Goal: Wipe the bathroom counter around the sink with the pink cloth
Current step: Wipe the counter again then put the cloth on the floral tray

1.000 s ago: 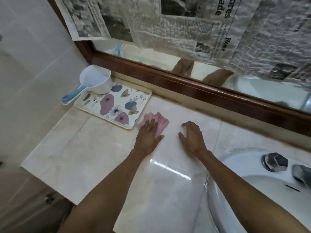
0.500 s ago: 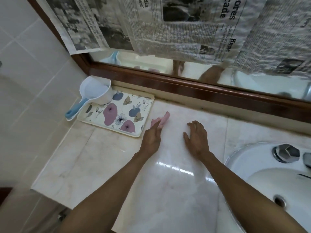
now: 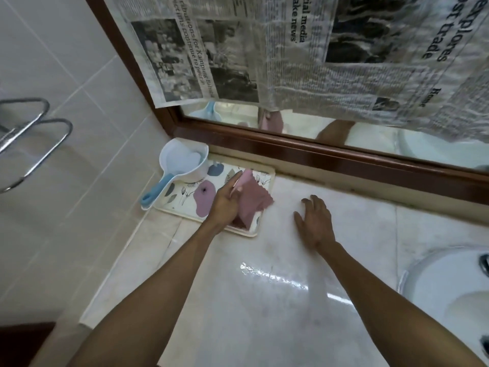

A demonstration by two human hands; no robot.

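Note:
My left hand (image 3: 227, 202) grips the pink cloth (image 3: 252, 201), which hangs lifted over the right part of the flowered tray (image 3: 185, 200). My right hand (image 3: 315, 221) rests flat with spread fingers on the beige marble counter (image 3: 264, 300), to the right of the cloth. The white sink (image 3: 449, 292) curves in at the lower right edge of the view, with a bit of chrome fitting on its rim.
A white scoop with a blue handle (image 3: 180, 168) sits on the tray's far left corner. The wood-framed mirror (image 3: 317, 154), hung with newspaper (image 3: 291, 49), backs the counter. A chrome towel rail (image 3: 31, 139) juts from the tiled left wall.
My left hand has lifted the cloth off the counter and carried it left over the tray. My right hand stays planted on the counter. The view has shifted left.

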